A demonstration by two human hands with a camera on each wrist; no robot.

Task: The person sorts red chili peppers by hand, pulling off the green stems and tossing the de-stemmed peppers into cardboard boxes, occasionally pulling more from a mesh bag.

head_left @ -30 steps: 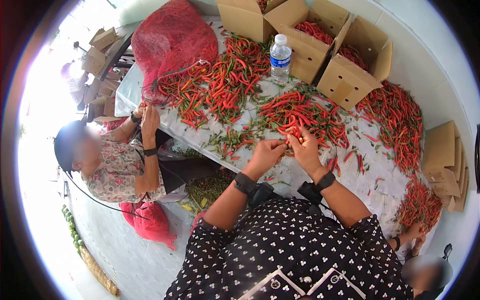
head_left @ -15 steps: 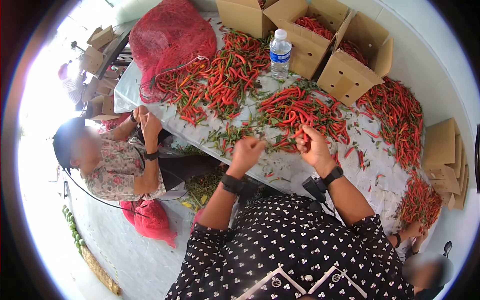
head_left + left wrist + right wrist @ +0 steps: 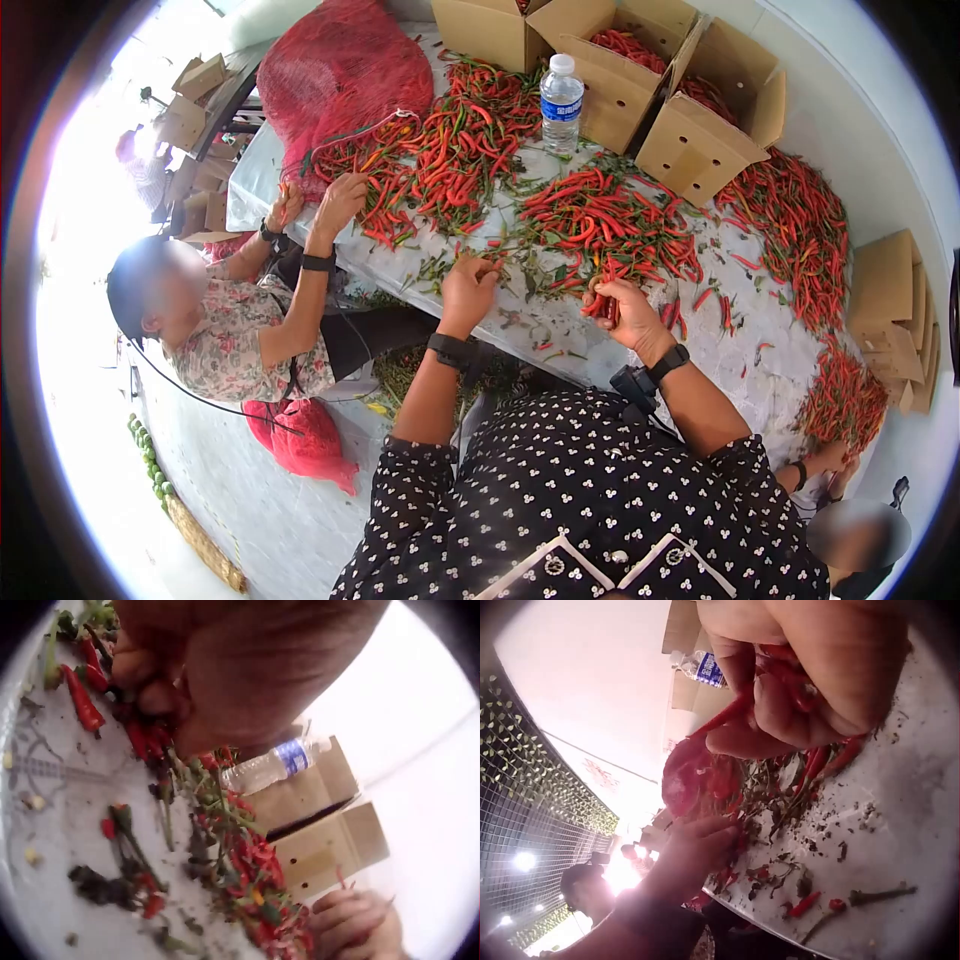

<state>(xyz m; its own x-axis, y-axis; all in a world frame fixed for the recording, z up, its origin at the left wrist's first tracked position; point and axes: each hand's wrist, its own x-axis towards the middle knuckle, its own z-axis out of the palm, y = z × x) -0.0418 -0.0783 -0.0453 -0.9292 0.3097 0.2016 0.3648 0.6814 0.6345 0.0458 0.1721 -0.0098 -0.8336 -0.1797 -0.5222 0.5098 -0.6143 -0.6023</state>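
Observation:
Over stem and leaf scraps near the table's front edge, the left hand (image 3: pixel 467 295) bends down, thumb and fingertips close together. The left wrist view shows its curled fingers (image 3: pixel 159 696) at small red chillies (image 3: pixel 142 739), seeming to pinch one; the palm hides part of the grip. The right hand (image 3: pixel 637 318) curls round several red chillies (image 3: pixel 600 303), right of the left hand. In the right wrist view they lie bunched in the palm, and one long red chilli (image 3: pixel 724 718) sticks out between thumb and fingers. A chilli pile (image 3: pixel 600 215) lies beyond both hands.
A water bottle (image 3: pixel 561 108) stands behind the pile, before open cardboard boxes (image 3: pixel 692 158). More chillies (image 3: pixel 795 235) are heaped at the right. A red mesh bag (image 3: pixel 345 75) lies at the back left. One person (image 3: pixel 240 325) works at the left, another at the lower right.
The hands were together, then parted: the left moved leftward and down to the scraps. The right hand has shifted slightly right and lower, still holding chillies. The person at the left has separated their hands.

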